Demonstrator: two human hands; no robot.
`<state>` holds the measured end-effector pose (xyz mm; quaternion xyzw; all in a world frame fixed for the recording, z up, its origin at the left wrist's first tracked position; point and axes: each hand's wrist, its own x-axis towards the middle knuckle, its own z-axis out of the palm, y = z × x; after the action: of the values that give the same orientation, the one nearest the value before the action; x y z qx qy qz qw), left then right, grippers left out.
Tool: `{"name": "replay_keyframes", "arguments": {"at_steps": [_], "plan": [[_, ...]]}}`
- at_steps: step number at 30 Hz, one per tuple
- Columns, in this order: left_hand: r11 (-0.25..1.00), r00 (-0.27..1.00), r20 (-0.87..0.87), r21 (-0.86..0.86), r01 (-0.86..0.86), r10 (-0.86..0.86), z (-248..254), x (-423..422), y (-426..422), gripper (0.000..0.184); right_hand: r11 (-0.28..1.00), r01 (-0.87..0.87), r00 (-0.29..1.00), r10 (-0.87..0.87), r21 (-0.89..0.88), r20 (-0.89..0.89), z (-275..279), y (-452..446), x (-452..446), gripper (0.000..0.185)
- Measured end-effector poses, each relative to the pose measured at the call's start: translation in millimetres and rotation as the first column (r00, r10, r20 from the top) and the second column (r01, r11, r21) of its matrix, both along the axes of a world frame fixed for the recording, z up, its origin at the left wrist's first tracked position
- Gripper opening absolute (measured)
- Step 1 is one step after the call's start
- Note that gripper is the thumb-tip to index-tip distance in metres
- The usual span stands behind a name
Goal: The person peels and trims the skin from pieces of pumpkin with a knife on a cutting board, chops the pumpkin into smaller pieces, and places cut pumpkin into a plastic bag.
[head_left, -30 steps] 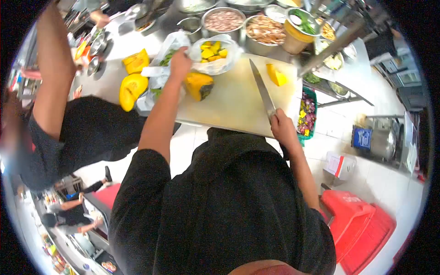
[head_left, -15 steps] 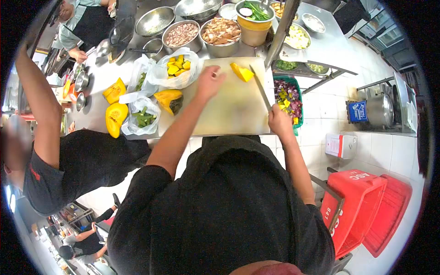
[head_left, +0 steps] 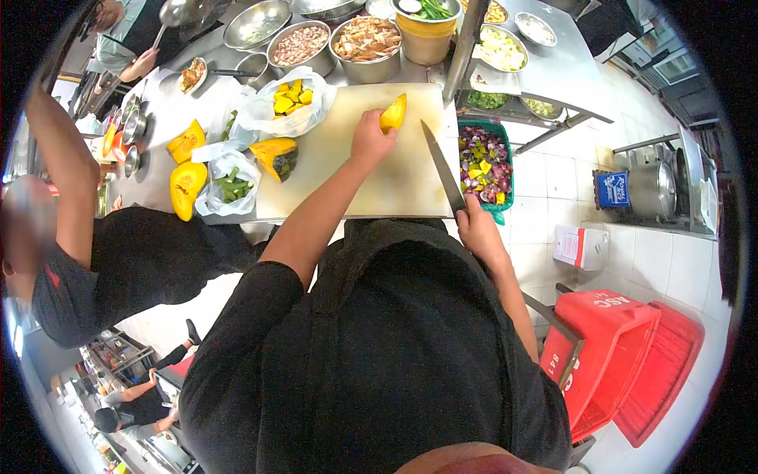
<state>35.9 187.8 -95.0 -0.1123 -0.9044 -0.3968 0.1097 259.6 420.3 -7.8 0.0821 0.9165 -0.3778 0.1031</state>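
My left hand grips a pumpkin wedge above the upper part of the cutting board. In my right hand is the handle of a kitchen knife, its long blade pointing up and left over the board's right side. A larger pumpkin chunk with dark rind rests at the board's left edge. Beyond it, a white plastic bag holds yellow pumpkin pieces. Two more pumpkin chunks, one of them a cut pumpkin piece, lie farther left.
A green basket of purple and yellow pieces stands right of the board. Bowls of chopped food, including a metal bowl, line the back. A bag of green vegetables sits left. One co-worker stands close on the left; a red bin is lower right.
My left hand has reached the pumpkin wedge and closed on it, turning it more upright. The knife stays in my right hand. At the upper left, a co-worker's ladle has moved up, exposing a plate of food.
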Motion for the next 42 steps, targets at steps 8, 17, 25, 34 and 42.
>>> {"name": "replay_keyframes", "arguments": {"at_steps": [8,17,25,34,42], "plan": [[0.999,0.999,-0.044,-0.040,-0.015,0.013,3.8,-4.6,-1.4,0.048,0.991,-0.008,0.998,0.000,-0.137,-0.057,12.4,-1.6,-9.1,0.067],[0.998,1.000,-0.003,-0.050,-0.024,0.024,3.1,-2.8,-17.1,0.048,0.938,-0.169,0.971,0.211,0.302,-0.112,31.8,-23.3,-16.3,0.071],[0.999,0.997,0.059,0.011,-0.047,0.046,13.0,8.3,-15.1,0.043,0.873,-0.266,0.956,0.293,0.408,-0.002,29.8,-47.1,-38.0,0.076],[0.996,0.998,-0.057,0.084,-0.031,0.036,-2.5,5.6,-15.9,0.039,0.860,-0.243,0.965,0.261,0.448,0.023,35.7,-59.7,-40.3,0.071],[0.994,0.994,-0.089,0.100,-0.049,0.058,-2.5,5.1,-14.3,0.038,0.851,-0.254,0.963,0.267,0.460,0.036,36.0,-69.4,-53.6,0.073]]}}
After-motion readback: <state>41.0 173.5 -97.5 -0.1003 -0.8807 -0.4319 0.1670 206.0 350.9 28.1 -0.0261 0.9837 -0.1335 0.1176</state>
